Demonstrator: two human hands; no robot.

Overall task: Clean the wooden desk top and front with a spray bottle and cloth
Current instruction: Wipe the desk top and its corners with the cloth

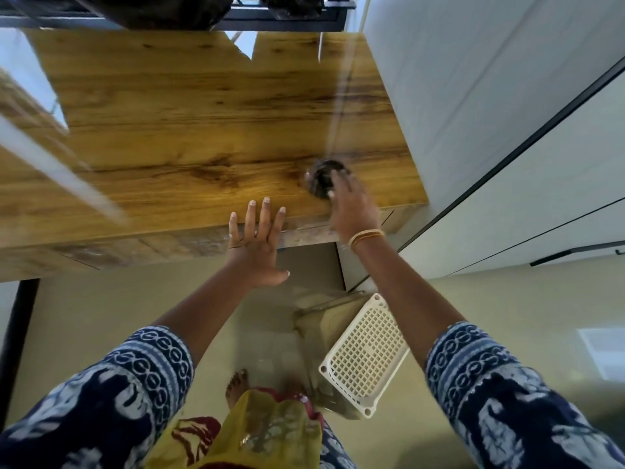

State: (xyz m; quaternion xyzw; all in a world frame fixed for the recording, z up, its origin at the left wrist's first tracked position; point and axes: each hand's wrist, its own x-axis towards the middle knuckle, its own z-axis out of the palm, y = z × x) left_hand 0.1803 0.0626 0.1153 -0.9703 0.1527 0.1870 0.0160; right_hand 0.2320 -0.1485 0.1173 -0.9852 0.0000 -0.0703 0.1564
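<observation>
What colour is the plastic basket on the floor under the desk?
Cream-white with a lattice grid, the basket shows clearly in the head view.

text: none legible
surface (189, 106): wood grain only, no labels
basket (367, 355): plain, no brand/nos.

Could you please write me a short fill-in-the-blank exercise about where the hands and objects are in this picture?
1. The left hand lies with straight, spread fingers on the front edge of the wooden ____.
2. The dark round object on the desk top is touched by the ____ hand.
3. The white lattice basket sits on the ____.

Missing words: desk; right; floor
</observation>
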